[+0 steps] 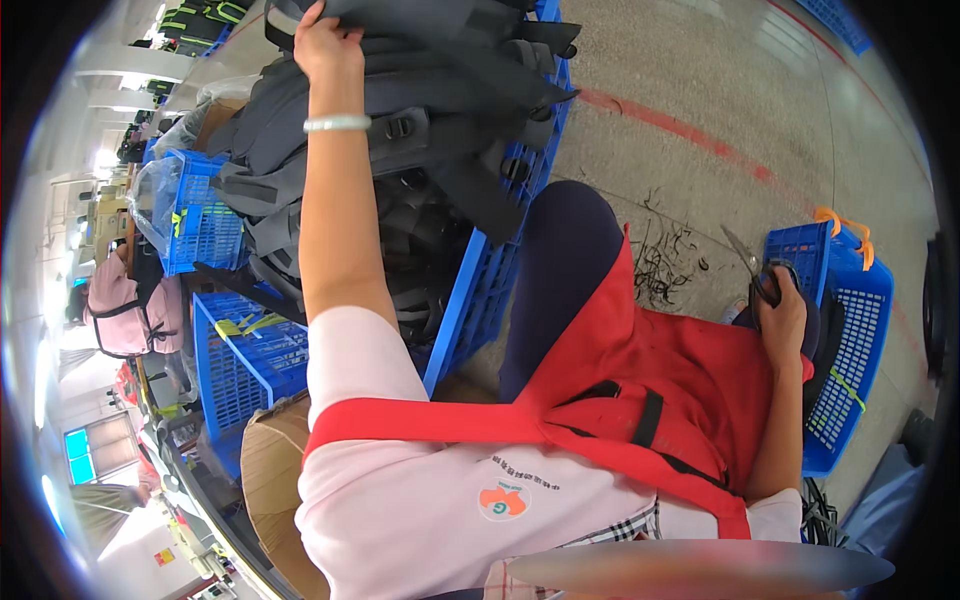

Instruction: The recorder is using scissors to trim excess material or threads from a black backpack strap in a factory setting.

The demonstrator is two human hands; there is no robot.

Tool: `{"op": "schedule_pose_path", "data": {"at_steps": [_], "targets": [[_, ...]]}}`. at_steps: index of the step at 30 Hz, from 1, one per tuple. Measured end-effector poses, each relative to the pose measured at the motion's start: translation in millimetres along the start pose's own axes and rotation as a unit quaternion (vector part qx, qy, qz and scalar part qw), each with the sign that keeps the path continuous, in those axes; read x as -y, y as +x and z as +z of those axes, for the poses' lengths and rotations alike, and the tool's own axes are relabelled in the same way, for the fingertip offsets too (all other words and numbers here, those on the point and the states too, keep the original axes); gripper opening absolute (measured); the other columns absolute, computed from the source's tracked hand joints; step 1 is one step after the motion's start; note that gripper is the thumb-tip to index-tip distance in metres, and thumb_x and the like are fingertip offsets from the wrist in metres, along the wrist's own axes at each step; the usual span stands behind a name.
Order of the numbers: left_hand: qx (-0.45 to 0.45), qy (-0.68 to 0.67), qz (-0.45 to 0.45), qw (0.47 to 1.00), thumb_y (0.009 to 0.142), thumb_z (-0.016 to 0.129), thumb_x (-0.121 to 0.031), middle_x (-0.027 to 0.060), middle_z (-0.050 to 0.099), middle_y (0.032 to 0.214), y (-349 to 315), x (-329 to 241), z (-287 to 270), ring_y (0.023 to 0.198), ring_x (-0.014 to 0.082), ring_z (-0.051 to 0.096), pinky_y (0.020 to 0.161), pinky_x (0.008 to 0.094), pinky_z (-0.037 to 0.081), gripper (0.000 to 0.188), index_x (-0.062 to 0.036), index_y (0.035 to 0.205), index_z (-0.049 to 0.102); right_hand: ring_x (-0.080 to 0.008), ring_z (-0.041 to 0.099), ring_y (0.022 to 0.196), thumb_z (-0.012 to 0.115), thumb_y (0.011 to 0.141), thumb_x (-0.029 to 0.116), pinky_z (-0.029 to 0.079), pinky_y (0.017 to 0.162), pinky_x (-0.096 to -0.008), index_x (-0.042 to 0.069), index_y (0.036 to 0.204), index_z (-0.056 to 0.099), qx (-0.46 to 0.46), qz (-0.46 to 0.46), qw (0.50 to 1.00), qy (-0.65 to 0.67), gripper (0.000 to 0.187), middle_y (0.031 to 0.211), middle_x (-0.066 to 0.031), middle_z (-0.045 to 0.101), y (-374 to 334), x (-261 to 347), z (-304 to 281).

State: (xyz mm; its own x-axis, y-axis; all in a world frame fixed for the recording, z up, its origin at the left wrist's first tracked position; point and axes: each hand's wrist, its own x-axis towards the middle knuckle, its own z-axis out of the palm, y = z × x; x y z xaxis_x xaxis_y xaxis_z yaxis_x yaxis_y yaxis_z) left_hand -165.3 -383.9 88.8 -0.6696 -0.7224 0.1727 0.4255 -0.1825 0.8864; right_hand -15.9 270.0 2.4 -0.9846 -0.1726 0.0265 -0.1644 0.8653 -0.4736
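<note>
With my left arm stretched far out, my left hand [328,48] is closed on a dark grey backpack [420,18] at the top of the pile. The pile of dark grey backpacks [380,150], with loose straps and buckles, fills a blue plastic crate [472,300]. Near my knee on the right, my right hand [785,325] grips black-handled scissors [745,252]. Their metal blades are slightly apart and point away from me, touching no backpack. I wear a red apron [670,380] across my lap.
Black thread and strap scraps [668,262] litter the floor beside my knee. A blue basket [850,340] with orange handles stands at the right. To the left are another blue crate [205,215], a cardboard box [275,480] and a pink backpack [125,310]. A red line [690,135] crosses the floor.
</note>
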Motion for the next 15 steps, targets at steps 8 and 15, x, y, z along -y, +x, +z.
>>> {"op": "schedule_pose_path", "data": {"at_steps": [8, 15], "targets": [[0.318, -0.516, -0.347, 0.716, 0.083, 0.056, -0.017, 0.0055, 0.047, 0.081, -245, -50, 66, 0.068, 0.0145, 0.043, 0.066, 0.0264, 0.038, 0.021, 0.0012, 0.094, 0.053, -0.0122, 0.059, 0.079, 0.064, 0.088, 0.016, 0.049, 0.071, -0.0250, 0.000, 0.102, 0.055, 0.200, 0.010, 0.842, 0.501, 0.023, 0.089, -0.0056, 0.061, -21, 95, 17], [0.313, -0.491, -0.396, 0.710, 0.096, 0.044, -0.028, 0.0128, 0.058, 0.103, -375, 26, 116, 0.087, 0.0234, 0.055, 0.080, 0.0326, 0.045, 0.034, -0.0021, 0.113, 0.057, -0.0025, 0.045, 0.066, 0.072, 0.084, 0.017, 0.034, 0.057, -0.0192, 0.007, 0.092, 0.055, 0.196, 0.035, 0.763, 0.614, 0.020, 0.076, 0.0058, 0.051, -73, 150, 2]]}}
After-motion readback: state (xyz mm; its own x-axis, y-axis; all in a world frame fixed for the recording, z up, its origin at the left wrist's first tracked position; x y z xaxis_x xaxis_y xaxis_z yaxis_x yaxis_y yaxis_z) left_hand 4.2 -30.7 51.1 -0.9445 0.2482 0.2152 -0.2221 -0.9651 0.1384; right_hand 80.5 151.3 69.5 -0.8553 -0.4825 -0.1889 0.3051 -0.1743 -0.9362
